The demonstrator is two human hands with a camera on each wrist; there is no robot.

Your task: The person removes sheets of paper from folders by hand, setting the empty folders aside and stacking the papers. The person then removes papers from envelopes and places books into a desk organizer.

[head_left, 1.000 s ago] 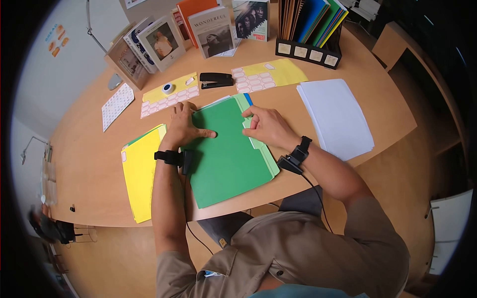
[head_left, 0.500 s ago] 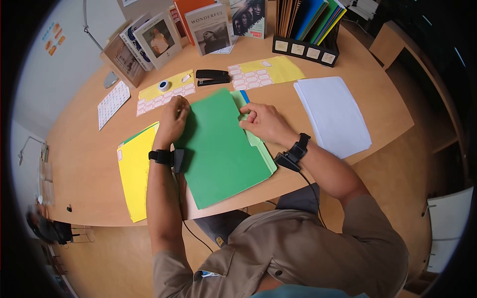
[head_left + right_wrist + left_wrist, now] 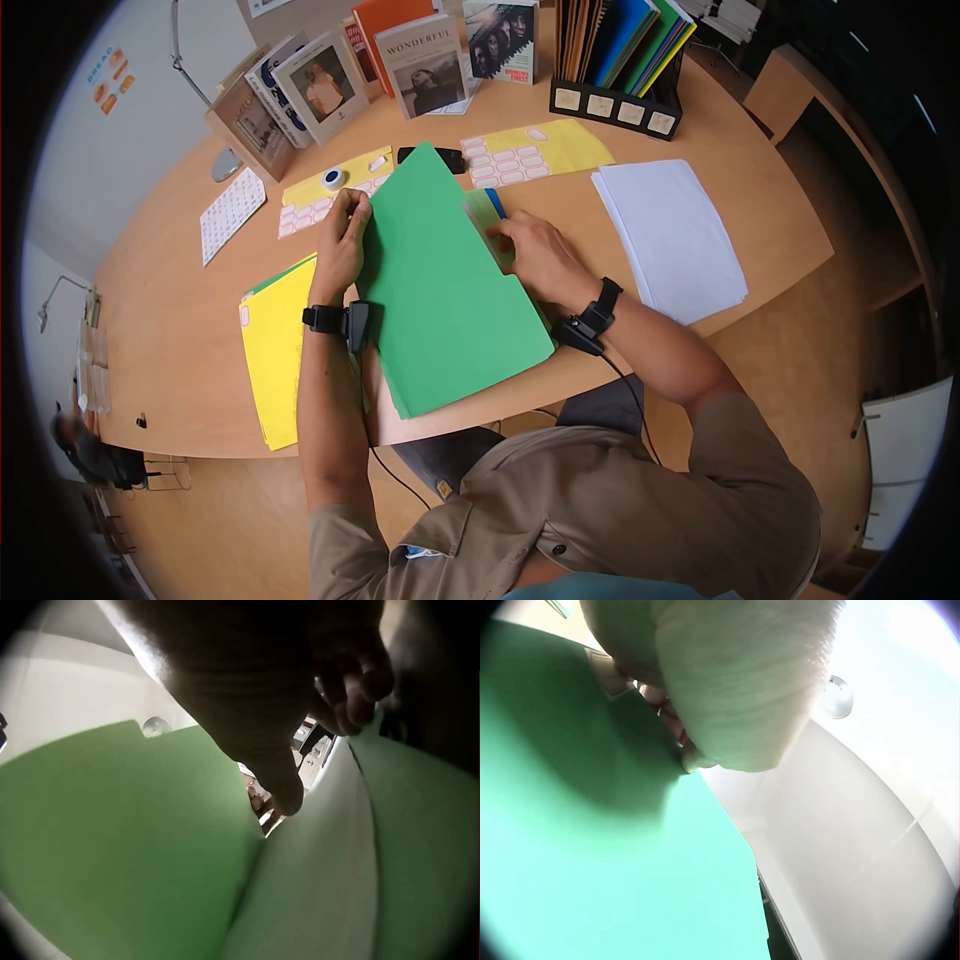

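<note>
A green folder (image 3: 440,300) lies tilted, its raised cover peaking at the far end. Its left edge is pinched by my left hand (image 3: 342,245), whose fingertips also show at that edge in the left wrist view. Beneath the cover's right side are light green folder layers (image 3: 482,208) with a blue tab (image 3: 495,202). My right hand (image 3: 545,262) has its fingers curled at these layers. In the right wrist view, the right thumb and fingers (image 3: 322,742) stand on either side of a pale green layer (image 3: 315,877); exact contact is dark.
Yellow folders (image 3: 272,355) lie left, white paper (image 3: 670,235) right. Beyond are label sheets (image 3: 505,160), a partly covered black stapler (image 3: 450,160), a small round white object (image 3: 333,179), standing books (image 3: 425,70) and a black file holder (image 3: 615,108).
My left hand has drawn in its spread thumb and now pinches the green folder's left edge. The cover has risen and swung over the stapler. My right hand has moved slightly in under its right side.
</note>
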